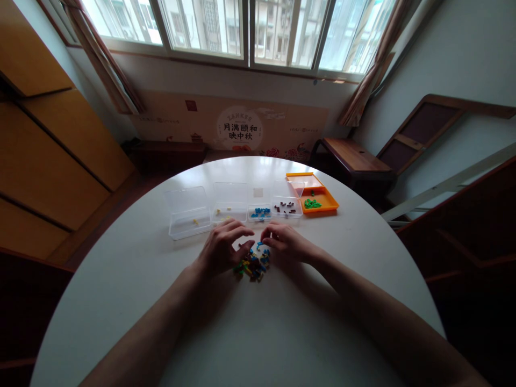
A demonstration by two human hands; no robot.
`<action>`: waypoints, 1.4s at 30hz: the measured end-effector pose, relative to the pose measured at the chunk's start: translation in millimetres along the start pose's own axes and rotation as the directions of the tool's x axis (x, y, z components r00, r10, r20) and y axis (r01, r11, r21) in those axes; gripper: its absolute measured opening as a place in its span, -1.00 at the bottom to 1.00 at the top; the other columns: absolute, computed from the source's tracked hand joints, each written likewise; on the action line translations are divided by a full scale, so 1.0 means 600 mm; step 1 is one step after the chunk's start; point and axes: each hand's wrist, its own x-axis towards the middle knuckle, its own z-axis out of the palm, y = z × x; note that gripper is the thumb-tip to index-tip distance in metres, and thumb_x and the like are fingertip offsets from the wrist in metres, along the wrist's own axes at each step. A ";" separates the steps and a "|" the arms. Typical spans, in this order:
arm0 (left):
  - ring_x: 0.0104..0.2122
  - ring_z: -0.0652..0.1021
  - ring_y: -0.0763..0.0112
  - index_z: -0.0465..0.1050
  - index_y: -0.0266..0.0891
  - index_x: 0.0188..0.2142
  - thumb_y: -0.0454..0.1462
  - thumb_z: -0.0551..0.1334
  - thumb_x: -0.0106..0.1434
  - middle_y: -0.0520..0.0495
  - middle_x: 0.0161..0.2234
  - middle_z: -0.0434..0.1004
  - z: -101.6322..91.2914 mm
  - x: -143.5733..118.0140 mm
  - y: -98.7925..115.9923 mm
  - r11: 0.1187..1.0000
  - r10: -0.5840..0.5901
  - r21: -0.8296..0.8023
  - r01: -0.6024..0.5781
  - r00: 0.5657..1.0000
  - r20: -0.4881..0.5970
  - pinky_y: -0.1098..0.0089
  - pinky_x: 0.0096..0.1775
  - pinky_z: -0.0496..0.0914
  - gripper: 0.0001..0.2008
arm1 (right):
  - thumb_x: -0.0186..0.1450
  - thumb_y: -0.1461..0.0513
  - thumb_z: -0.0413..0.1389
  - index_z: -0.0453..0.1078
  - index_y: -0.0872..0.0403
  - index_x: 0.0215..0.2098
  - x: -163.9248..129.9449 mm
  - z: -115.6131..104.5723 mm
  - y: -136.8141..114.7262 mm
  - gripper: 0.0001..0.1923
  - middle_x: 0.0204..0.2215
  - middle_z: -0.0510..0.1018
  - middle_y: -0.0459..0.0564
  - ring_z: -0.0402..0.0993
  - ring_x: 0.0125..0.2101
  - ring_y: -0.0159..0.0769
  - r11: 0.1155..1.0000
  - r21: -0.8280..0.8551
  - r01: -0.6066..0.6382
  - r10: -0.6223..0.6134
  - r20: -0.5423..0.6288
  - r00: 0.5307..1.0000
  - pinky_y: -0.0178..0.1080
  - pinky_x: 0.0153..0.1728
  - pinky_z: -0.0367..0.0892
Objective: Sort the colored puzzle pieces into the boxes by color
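Observation:
A loose pile of small toy bricks in blue, yellow, green and dark brown lies on the white table between my hands. My left hand is over the pile's left side, thumb and forefinger apart, with nothing plainly held. On the other side, my right hand pinches a small blue brick at its fingertips, just above the pile's far edge. Beyond my hands stand open clear plastic boxes: one with blue bricks, one with dark brown bricks. Two others hold a few yellow bricks.
An orange box with its lid open holds green bricks at the back right. The left clear box stands nearest the table's left side. Past the round table are a wooden stool and windows.

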 end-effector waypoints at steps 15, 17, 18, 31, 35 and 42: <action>-0.41 0.46 0.39 0.48 -0.21 -0.37 -0.27 0.18 0.30 -0.05 -0.43 0.51 0.004 0.004 0.002 0.994 0.048 0.094 -0.053 0.997 0.055 0.38 -0.33 0.34 -0.86 | 0.26 0.25 0.09 0.44 0.11 -0.37 0.010 0.010 0.002 -0.89 -0.42 0.46 -0.07 0.35 -0.38 -0.37 0.980 0.194 -0.033 0.052 -0.091 0.995 -0.30 -0.33 0.26; -0.41 0.46 0.39 0.47 -0.22 -0.38 -0.25 0.20 0.29 -0.05 -0.43 0.50 0.006 0.003 0.001 0.997 -0.009 0.073 0.006 0.999 0.042 0.38 -0.32 0.35 -0.86 | 0.26 0.27 0.08 0.44 0.10 -0.33 0.008 0.012 -0.002 -0.91 -0.42 0.46 -0.08 0.35 -0.40 -0.38 0.979 0.204 -0.002 0.035 -0.155 0.987 -0.32 -0.37 0.26; -0.40 0.47 0.39 0.47 -0.22 -0.38 -0.25 0.20 0.29 -0.05 -0.43 0.50 0.008 0.002 0.000 0.997 -0.035 0.063 0.033 0.999 0.036 0.38 -0.32 0.35 -0.87 | 0.25 0.30 0.08 0.43 0.09 -0.31 0.006 0.013 -0.004 -0.91 -0.42 0.45 -0.09 0.34 -0.42 -0.40 0.982 0.189 0.019 0.018 -0.195 0.981 -0.33 -0.40 0.26; -0.37 0.47 0.38 0.49 -0.23 -0.37 -0.23 0.20 0.29 -0.04 -0.42 0.49 0.011 -0.004 -0.002 0.987 -0.160 -0.008 0.160 0.987 0.020 0.39 -0.29 0.34 -0.84 | 0.30 0.23 0.14 0.42 0.08 -0.33 0.004 0.039 -0.017 -0.93 -0.36 0.52 -0.03 0.41 -0.35 -0.32 0.909 -0.412 0.068 -0.205 -0.300 0.932 -0.30 -0.31 0.25; -0.40 0.45 0.39 0.47 -0.24 -0.42 -0.23 0.18 0.30 -0.03 -0.45 0.48 0.004 -0.012 -0.003 0.984 -0.178 0.018 0.177 0.984 0.020 0.39 -0.29 0.33 -0.81 | 0.31 0.26 0.13 0.43 0.07 -0.30 0.009 0.031 -0.016 -0.95 -0.34 0.51 -0.02 0.41 -0.32 -0.30 0.870 -0.484 0.090 -0.244 -0.265 0.933 -0.29 -0.31 0.26; -0.38 0.46 0.40 0.48 -0.23 -0.36 -0.31 0.18 0.27 -0.03 -0.42 0.48 -0.004 -0.024 -0.011 0.982 -0.189 0.020 0.189 0.982 -0.004 0.40 -0.29 0.34 -0.89 | 0.28 0.30 0.14 0.45 0.08 -0.27 0.027 0.017 -0.010 -0.94 -0.33 0.52 0.00 0.42 -0.32 -0.28 0.864 -0.502 0.039 -0.208 -0.286 0.935 -0.28 -0.30 0.27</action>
